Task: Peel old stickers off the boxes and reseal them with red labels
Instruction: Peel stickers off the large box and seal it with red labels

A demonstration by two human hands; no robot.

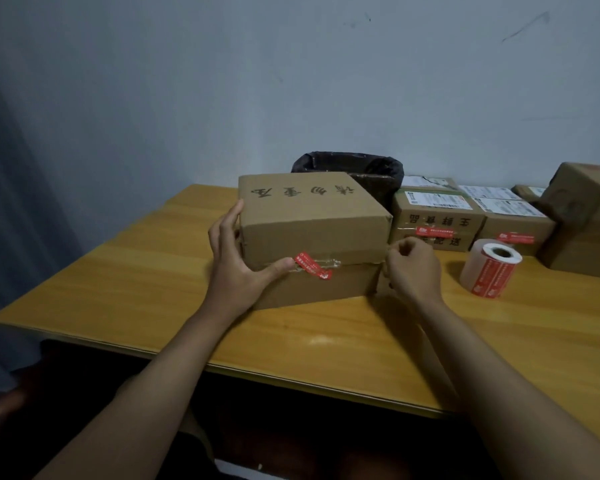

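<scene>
Head view: on the wooden bench (118, 289), the left hand (238, 261) spreads open against the cardboard box (312, 233), thumb beside the red label (313, 265) on its front seam. Fingers of the right hand (413, 268) curl at the box's right corner; whether they pinch anything cannot be told. Further right stand the label roll (489, 270) and sealed boxes (437, 220).

A wooden table (125, 289) stands against a scuffed pale wall (291, 81).
</scene>
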